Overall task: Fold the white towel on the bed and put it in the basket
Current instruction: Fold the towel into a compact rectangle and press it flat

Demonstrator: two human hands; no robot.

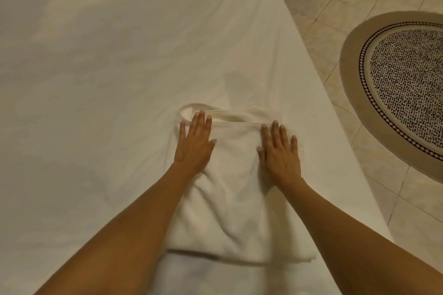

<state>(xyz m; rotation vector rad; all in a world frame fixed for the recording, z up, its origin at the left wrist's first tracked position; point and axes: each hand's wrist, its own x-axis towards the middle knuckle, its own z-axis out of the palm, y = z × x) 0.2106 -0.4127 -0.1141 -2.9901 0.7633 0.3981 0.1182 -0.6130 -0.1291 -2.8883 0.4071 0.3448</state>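
The white towel [235,199] lies folded in several layers on the bed [96,79], near its right edge. A lower layer sticks out beyond the far edge, and a curled hem shows at the far left corner. My left hand [195,143] rests flat on the towel's far left part, fingers spread. On the far right part my right hand [280,153] presses down flat in the same way. Neither hand grips the cloth. No basket is in view.
The bed's white sheet spreads wide to the left and far side. The mattress edge runs diagonally at the right. Beyond it lies a tiled floor [335,7] with an oval patterned rug [405,84]. A dark headboard strip crosses the top left.
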